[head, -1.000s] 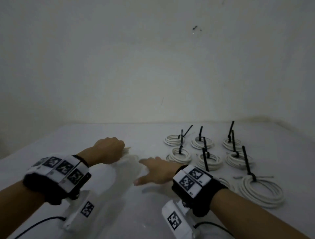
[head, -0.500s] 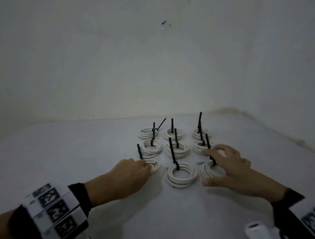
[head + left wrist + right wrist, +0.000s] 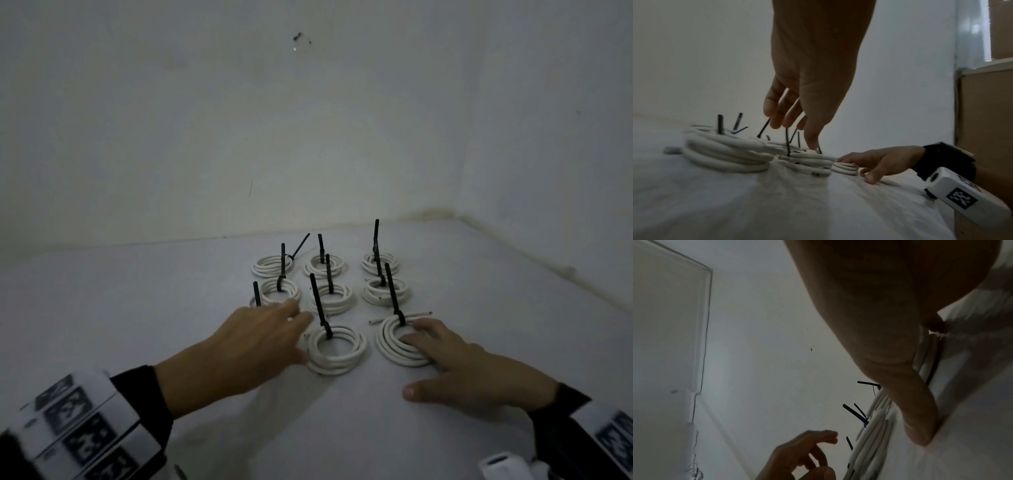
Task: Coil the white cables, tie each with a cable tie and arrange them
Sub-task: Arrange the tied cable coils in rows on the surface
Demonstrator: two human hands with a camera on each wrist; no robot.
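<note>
Where white table [image 3: 137, 325] meets bare wall [image 3: 205, 120] (dim), right hand [image 3: 479, 373] spread on coil [image 3: 394, 342]; left hand [image 3: 246, 346] loose.

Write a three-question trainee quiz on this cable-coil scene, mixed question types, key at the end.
1. True or false: the right hand rests its fingers on the near right coil.
2. How many tied coils show in the head view, counting the near left coil that the left hand mostly hides?
A) six B) nine C) twelve
3. Fill in: the cable tie on the near middle coil is coloured ____.

Key: 1 true; 2 B, three rows of three; 3 black.
</note>
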